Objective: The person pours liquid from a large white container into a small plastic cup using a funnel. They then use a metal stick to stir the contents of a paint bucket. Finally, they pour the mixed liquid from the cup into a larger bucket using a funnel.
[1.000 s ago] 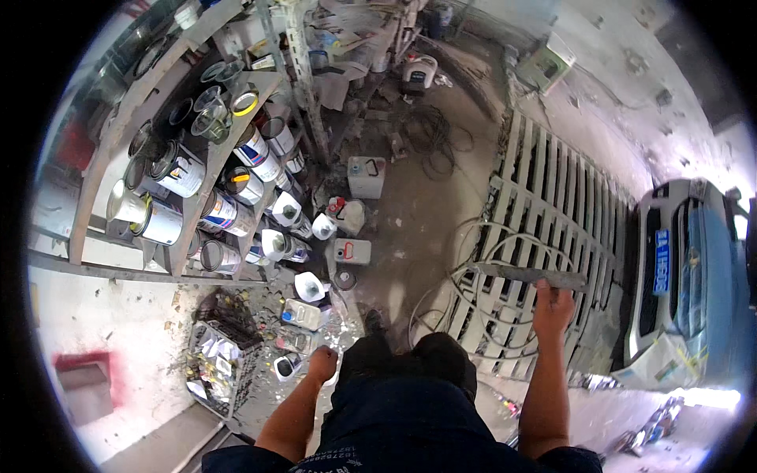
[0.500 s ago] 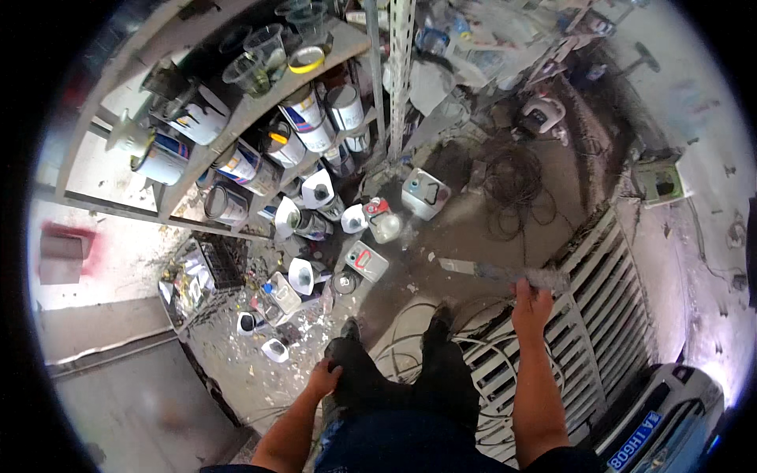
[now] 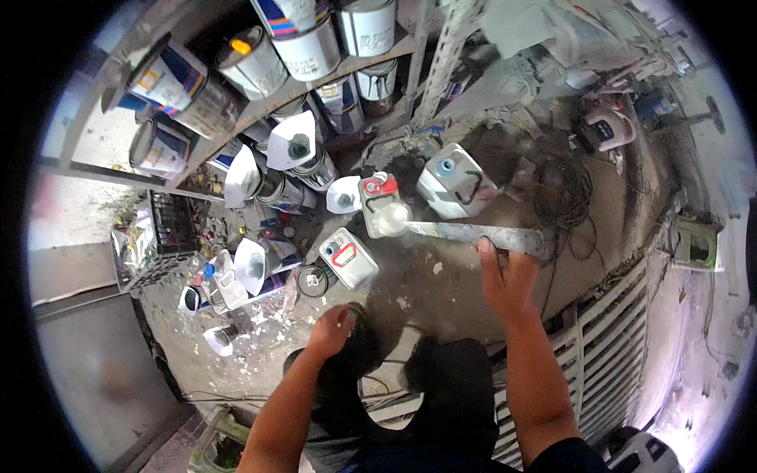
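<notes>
My right hand (image 3: pixel 509 276) grips a long flat paint-stained stick (image 3: pixel 449 231) near its right end, thumb on top. The stick's left end meets the rim of a whitish round cup (image 3: pixel 391 217) in the view; whether they touch I cannot tell. That cup sits against a jug with a red top (image 3: pixel 380 186). My left hand (image 3: pixel 331 331) is closed at my left knee, its fingers curled and nothing seen in them. Nearby stand a white jug with a red-marked handle (image 3: pixel 349 258) and a larger white jug with a blue cap (image 3: pixel 457 183).
Paint cans crowd the shelf (image 3: pixel 386 54) at upper left. White funnel-like cups (image 3: pixel 251 266), a round lid (image 3: pixel 312 280) and a black crate (image 3: pixel 172 223) cover the left floor. Coiled cable (image 3: pixel 561 189) lies at right, beyond a slatted white panel (image 3: pixel 607 347).
My view has come nearer the jugs as I lean forward. My right hand has brought the stick over to the cup by the red-topped jug. My left hand has shifted toward the knee.
</notes>
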Demonstrator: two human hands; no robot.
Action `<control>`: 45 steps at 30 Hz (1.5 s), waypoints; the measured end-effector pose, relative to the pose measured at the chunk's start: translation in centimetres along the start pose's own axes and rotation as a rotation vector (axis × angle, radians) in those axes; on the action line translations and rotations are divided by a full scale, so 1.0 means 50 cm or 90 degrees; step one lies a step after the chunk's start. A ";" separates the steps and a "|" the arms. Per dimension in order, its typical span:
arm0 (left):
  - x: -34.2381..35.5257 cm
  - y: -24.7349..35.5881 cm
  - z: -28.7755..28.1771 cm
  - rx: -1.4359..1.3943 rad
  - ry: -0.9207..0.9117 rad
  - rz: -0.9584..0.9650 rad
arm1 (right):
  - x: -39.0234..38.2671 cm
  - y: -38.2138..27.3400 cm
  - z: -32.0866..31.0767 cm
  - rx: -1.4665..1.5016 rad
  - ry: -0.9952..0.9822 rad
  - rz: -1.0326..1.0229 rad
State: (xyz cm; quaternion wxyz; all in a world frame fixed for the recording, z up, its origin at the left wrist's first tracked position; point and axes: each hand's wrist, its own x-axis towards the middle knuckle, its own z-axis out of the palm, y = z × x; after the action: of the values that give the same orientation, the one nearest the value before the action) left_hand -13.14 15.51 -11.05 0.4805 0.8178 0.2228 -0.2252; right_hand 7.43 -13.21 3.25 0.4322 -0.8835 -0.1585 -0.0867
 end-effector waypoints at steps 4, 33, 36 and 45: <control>0.180 -0.004 0.051 -0.026 -0.012 0.032 | 0.039 0.032 0.082 -0.067 -0.009 -0.125; 0.400 0.034 0.164 -0.586 0.078 0.029 | 0.048 0.107 0.239 -0.054 -0.064 -0.222; 0.399 0.035 0.164 -0.601 0.084 0.025 | 0.023 0.129 0.268 -0.044 -0.053 -0.168; 0.393 0.045 0.162 -0.579 0.064 0.033 | -0.005 0.121 0.287 0.015 0.007 -0.127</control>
State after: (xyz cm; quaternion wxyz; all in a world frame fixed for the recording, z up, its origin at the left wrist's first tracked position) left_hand 2.60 10.27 -24.49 0.7846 0.5391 0.3016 -0.0528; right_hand 9.57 -5.38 -10.05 0.4324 -0.8578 -0.2445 -0.1323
